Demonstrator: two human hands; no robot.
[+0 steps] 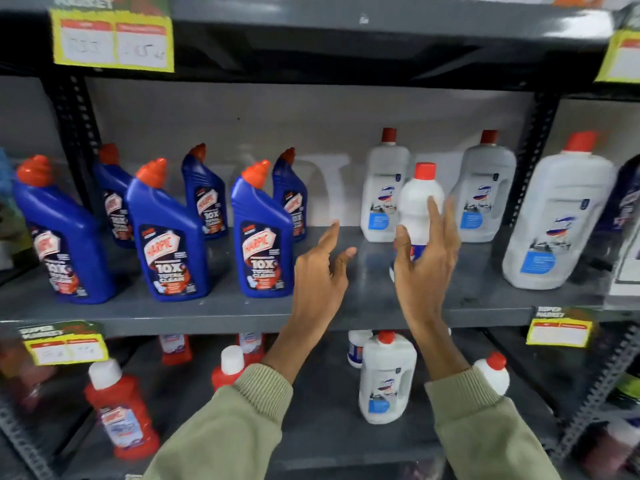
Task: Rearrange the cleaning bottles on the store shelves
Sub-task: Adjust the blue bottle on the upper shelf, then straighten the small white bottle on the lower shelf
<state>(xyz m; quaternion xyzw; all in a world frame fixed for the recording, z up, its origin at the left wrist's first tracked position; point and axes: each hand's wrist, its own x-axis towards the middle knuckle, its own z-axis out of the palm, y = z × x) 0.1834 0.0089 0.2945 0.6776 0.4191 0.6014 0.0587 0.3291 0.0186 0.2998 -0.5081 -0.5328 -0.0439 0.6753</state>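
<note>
A small white bottle with a red cap (417,202) stands upright on the middle shelf (214,311), between two larger white bottles (382,188) (485,192) at the back. My right hand (427,258) is up against its front, thumb at its left side and straight, spread fingers at its right, not wrapped around it. My left hand (320,271) hovers open over the bare shelf to the left, index finger pointing to the back. Several blue bottles with orange caps (166,233) fill the shelf's left half.
A big white bottle (557,216) stands at the right near the shelf's front edge. The lower shelf holds red bottles with white caps (119,414) and white bottles (386,375). Yellow price tags (112,39) hang from the shelf edges. Black uprights (74,109) frame the bay.
</note>
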